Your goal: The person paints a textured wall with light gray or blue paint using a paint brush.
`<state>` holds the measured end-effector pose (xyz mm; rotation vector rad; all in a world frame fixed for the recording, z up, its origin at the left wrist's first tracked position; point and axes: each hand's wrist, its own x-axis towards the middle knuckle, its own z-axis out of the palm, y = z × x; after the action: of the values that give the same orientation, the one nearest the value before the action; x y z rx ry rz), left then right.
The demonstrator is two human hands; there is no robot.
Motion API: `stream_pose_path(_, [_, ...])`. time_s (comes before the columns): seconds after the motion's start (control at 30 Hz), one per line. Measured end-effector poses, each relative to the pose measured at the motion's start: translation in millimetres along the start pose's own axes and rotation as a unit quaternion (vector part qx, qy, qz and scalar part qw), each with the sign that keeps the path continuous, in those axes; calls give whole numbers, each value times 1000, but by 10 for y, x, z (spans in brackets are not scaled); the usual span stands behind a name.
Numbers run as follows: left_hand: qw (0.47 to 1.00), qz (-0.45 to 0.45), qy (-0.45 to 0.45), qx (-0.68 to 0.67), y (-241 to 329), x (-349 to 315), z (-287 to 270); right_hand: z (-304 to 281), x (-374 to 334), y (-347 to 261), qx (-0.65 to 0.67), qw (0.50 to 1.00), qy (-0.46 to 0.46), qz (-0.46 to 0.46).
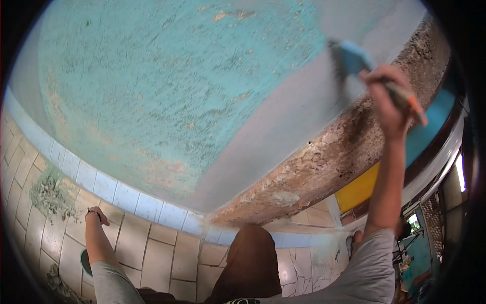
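Right fingers (383,73) closed around tool handle (401,96)

Floor (159,253): below me, pale cream tiles with dark joints, larger and staggered on my left, cut into irregular pieces toward my right.
Debris (52,195): to my left, a loose grey-green heap spreads over several tiles, crumbs scattered about its edge.
Round green thing (86,262): nearer me than the heap, partly hidden.
Crumpled grey-green item (59,283): beside that, at the lower left; its material I cannot tell.
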<state>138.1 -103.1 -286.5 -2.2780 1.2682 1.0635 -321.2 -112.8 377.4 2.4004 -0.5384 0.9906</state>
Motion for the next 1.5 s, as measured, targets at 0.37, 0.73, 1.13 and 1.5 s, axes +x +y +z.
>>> stream_pose_path(0.37, [1000,13,-17,-22,392,16,-315,1818,-1338,-907,45,962,-236,-131])
stream_pose_path(0.73, [999,35,31,-17,303,-380,-300,271,654,-31,-140,974,28,-177])
stream_pose_path(1.13, [999,30,34,-14,-12,200,-43,671,722,-80,215,955,-175,106])
stream_pose_path(1.5, [997,40,42,-56,197,39,-195,1604,-182,-544,-216,919,-29,-327])
